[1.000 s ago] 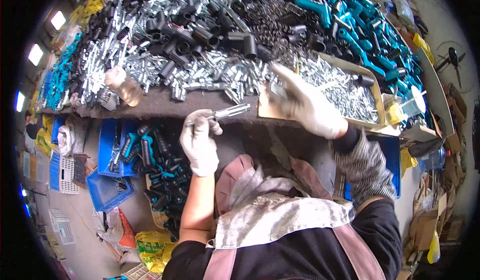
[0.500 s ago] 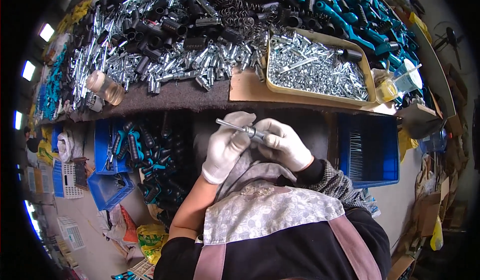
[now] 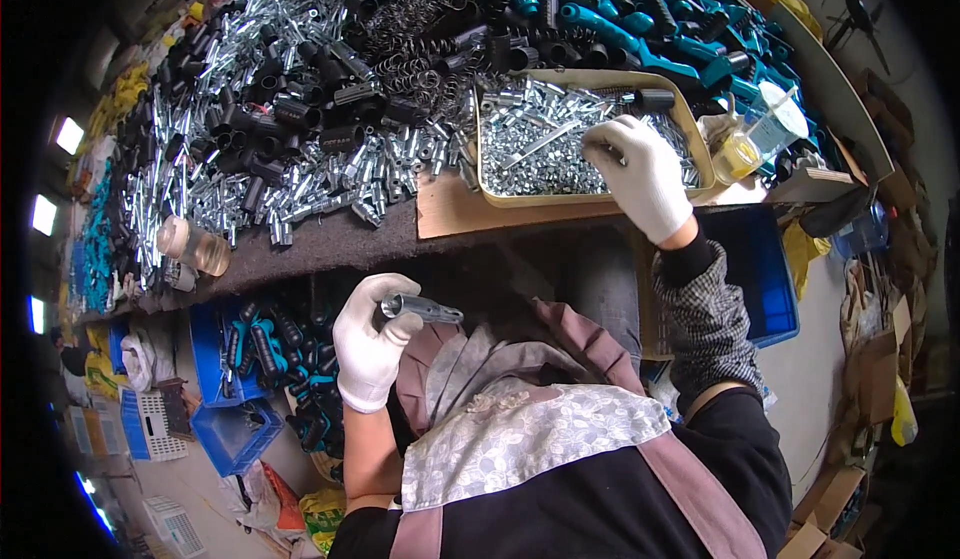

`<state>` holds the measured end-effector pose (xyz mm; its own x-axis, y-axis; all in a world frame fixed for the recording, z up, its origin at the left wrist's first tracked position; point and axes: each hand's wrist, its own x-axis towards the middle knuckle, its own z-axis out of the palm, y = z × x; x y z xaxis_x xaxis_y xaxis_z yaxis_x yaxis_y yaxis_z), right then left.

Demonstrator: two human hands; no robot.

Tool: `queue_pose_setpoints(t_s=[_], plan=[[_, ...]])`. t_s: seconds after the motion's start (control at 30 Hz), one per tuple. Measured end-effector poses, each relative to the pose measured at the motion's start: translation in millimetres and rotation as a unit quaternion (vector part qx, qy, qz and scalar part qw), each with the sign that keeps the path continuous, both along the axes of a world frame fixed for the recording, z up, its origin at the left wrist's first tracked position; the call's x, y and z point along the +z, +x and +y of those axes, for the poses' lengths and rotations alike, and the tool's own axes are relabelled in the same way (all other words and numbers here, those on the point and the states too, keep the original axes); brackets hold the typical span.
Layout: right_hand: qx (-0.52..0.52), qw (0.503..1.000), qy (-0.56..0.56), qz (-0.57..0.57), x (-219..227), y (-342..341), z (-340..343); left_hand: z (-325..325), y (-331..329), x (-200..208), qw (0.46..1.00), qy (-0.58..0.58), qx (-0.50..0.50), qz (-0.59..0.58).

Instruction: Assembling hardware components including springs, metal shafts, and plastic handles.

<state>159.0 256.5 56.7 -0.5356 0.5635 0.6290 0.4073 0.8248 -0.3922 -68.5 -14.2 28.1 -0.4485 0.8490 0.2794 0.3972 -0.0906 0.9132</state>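
- Metal tube (image 3: 428,308) hangs just toward eight o'clock from the middle of my view, between the surface (image 3: 330,251) and the apron (image 3: 545,444); the grip of the left hand (image 3: 372,341) grasps it by its hollow end.
- At two o'clock I have the right hand (image 3: 642,181) over the tray (image 3: 540,200), fingers curled; whether its grip has taken anything, I cannot tell.
- Smooth metal against knit glove could slide, I judge; a loose thumb would drop the tube past the surface's edge.
- Small parts (image 3: 550,167) lie so jumbled that I could pinch two, or the wrong one.
- A sleeve swinging toward three o'clock might knock the jar (image 3: 738,157) of yellow liquid.
- Materials: the tube is grey, round and shiny; the tray is shallow, pale yellow and round-cornered; the surface wears dark, fuzzy cloth.
- Toward twelve, wiry coil springs (image 3: 415,71) tangle; toward one, curved teal housings (image 3: 650,54) pile up.
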Motion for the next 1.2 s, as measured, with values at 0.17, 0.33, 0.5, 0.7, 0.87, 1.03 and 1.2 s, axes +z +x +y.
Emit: queue_pose_setpoints(t_s=[0.17,0.33,0.5,0.7,0.87,1.03,1.2], plan=[[-0.009,0.988,0.014,-0.151,-14,-6,-2,7,4,-21,1.000,-0.002,0.001,0.024],[0.009,0.998,0.041,-0.036,-16,-8,-6,9,11,-24,0.986,0.049,0.025,-0.158],[0.074,0.968,-0.235,0.052,-9,16,-66,10,13,-15,0.962,0.137,0.093,-0.218],[0.090,0.910,-0.402,0.048,-60,22,-111,15,32,-19,0.959,0.125,0.076,-0.241],[0.106,0.740,-0.641,0.173,-72,31,-117,11,33,-29,0.943,0.124,0.098,-0.292],[0.139,0.681,-0.653,0.301,-91,24,-127,16,33,-37,0.935,0.122,0.103,-0.317],[0.082,0.860,-0.476,0.167,-93,19,-134,17,33,-39,0.932,0.103,0.101,-0.333]])
